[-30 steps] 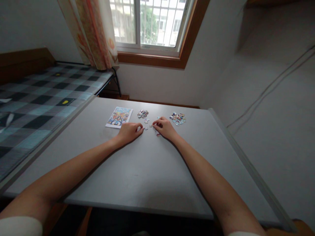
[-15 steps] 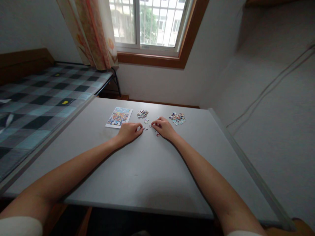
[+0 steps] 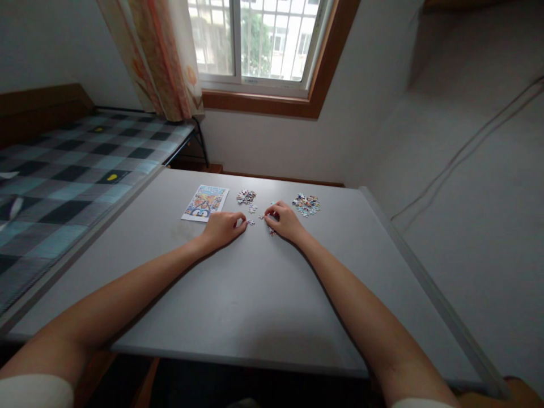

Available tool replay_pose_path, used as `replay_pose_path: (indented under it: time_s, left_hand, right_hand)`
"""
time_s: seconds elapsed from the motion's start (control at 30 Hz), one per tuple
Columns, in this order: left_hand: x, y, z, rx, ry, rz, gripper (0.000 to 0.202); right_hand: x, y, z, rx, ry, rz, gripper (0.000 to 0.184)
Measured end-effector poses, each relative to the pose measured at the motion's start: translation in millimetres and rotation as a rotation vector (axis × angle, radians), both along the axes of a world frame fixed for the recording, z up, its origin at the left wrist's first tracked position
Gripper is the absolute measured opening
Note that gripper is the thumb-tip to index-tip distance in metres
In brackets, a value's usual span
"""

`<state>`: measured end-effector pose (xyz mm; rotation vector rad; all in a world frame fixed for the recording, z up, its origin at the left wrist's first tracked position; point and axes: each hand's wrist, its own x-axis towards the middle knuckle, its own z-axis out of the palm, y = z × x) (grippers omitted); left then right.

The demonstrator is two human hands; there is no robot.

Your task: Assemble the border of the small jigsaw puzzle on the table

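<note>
My left hand [image 3: 225,228] rests on the table with thumb and forefinger pinched at the edge of a small joined bit of jigsaw puzzle [image 3: 251,222]. Just right of it, my right hand [image 3: 283,221] is closed, its fingertips gripping a jigsaw puzzle piece [image 3: 261,216]. More pieces [image 3: 272,231] lie under the right hand, partly hidden by its fingers. Beyond the hands lies a small light cluster of pieces [image 3: 253,209]. The print on the pieces is too small to make out.
A picture card [image 3: 205,203] lies left of a puzzle-piece pile [image 3: 246,196]; another pile [image 3: 306,205] sits to the right. All are on the white table [image 3: 238,306]. A bed with a checked cover [image 3: 140,136] stands left, a window [image 3: 272,42] ahead.
My right hand has shifted slightly right with its piece, away from the joined bit. My left hand stays in place.
</note>
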<state>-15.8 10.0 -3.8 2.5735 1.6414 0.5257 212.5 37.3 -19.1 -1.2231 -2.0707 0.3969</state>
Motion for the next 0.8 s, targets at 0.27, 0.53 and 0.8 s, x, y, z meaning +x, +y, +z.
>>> replay_pose_path:
  time_s: [0.27,0.53,0.8]
  left_hand:
    - [0.4,-0.7,2.3,0.001,-0.008,-0.008,0.031]
    - [0.1,-0.3,1.8,-0.002,-0.002,-0.010,0.032]
    - [-1.0,0.7,-1.0,0.011,-0.004,-0.018,0.033]
  right_hand:
    - [-0.1,1.9,-0.6,-0.016,0.004,0.001,0.004]
    - [1.5,0.9,2.0,-0.019,0.043,0.034,0.002]
    - [2.1,-0.1,3.1,-0.092,0.117,0.035,0.004]
